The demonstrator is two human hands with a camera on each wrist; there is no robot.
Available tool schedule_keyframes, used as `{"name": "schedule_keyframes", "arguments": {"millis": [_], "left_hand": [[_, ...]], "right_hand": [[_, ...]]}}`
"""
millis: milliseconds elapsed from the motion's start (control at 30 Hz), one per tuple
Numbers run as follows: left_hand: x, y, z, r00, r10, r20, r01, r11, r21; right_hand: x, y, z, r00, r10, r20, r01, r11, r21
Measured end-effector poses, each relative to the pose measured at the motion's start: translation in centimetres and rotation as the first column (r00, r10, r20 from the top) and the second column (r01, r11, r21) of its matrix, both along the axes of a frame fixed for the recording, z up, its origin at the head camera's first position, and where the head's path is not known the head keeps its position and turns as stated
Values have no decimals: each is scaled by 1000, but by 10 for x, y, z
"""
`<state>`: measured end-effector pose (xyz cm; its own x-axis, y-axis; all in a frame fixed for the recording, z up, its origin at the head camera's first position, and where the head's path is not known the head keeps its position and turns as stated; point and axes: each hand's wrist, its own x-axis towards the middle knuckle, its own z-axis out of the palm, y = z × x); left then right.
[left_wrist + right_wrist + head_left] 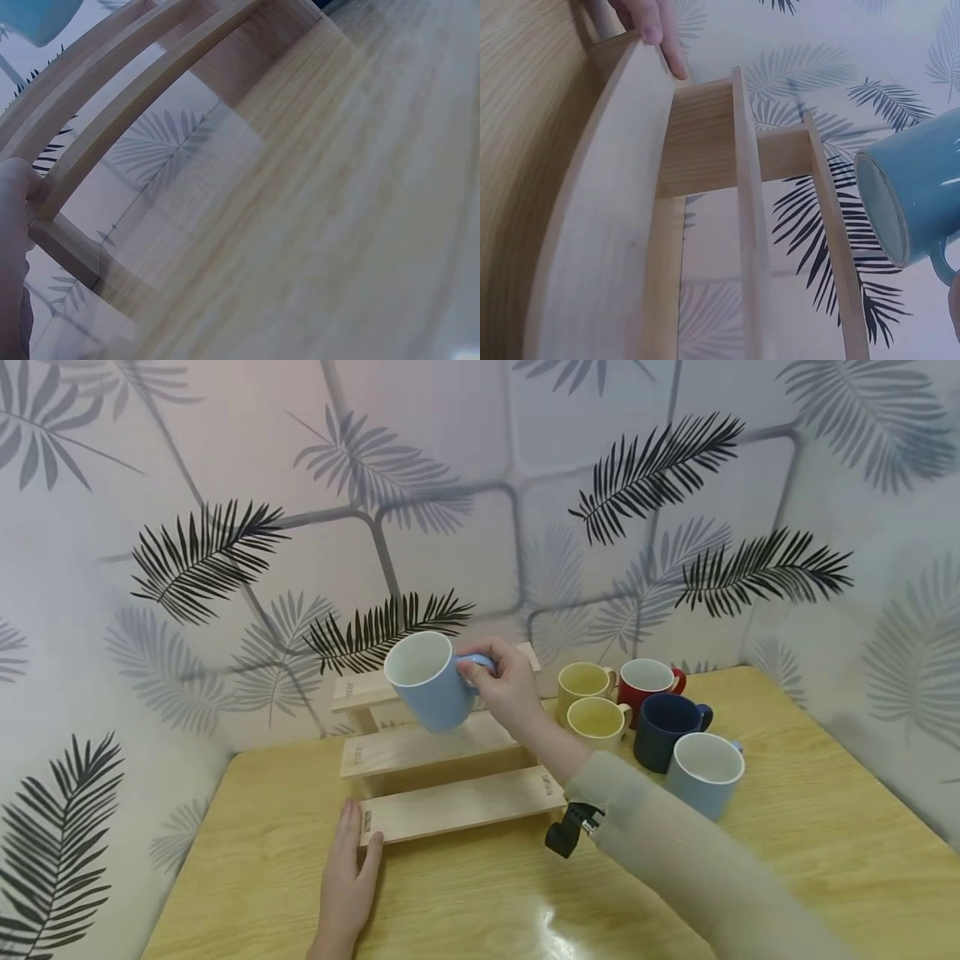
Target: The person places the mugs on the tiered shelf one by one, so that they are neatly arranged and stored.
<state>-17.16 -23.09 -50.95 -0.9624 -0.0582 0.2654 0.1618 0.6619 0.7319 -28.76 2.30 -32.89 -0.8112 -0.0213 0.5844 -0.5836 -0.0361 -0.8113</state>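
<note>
My right hand [506, 685] pinches the handle of a light blue mug [438, 693], holding it tilted in the air above a three-step wooden rack [461, 806]. The mug's white inside faces up in the head view; its base [881, 210] shows in the right wrist view, apart from the boards. My left hand [350, 877] holds the rack's front left corner, the thumb at the front edge and the fingers along the left end. In the left wrist view, part of that hand [13, 225] lies against the lowest board's end.
Right of the rack stand two yellow mugs [598, 720], a red mug [647, 685], a dark blue mug [667, 731] and another light blue mug [705, 772], close together. The rack stands on a wood-grain table [450, 902] near the leaf-patterned wall [450, 460].
</note>
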Motion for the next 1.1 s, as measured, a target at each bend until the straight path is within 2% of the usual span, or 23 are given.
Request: {"name": "schedule_keyframes", "arguments": {"millis": [267, 567, 867, 1100], "left_hand": [[-5, 0, 4, 999, 12, -43, -13, 1000, -8], [-2, -1, 4, 1000, 11, -22, -11, 1000, -8], [6, 1, -1, 1000, 24, 20, -25, 1000, 6], [1, -1, 1, 1000, 27, 4, -27, 1000, 3]], "right_hand": [[-23, -28, 13, 1000, -26, 8, 26, 998, 56], [-43, -52, 8, 996, -88, 30, 84, 991, 108], [-48, -75, 3, 989, -99, 107, 85, 988, 129], [-60, -84, 6, 991, -80, 110, 66, 990, 125]]}}
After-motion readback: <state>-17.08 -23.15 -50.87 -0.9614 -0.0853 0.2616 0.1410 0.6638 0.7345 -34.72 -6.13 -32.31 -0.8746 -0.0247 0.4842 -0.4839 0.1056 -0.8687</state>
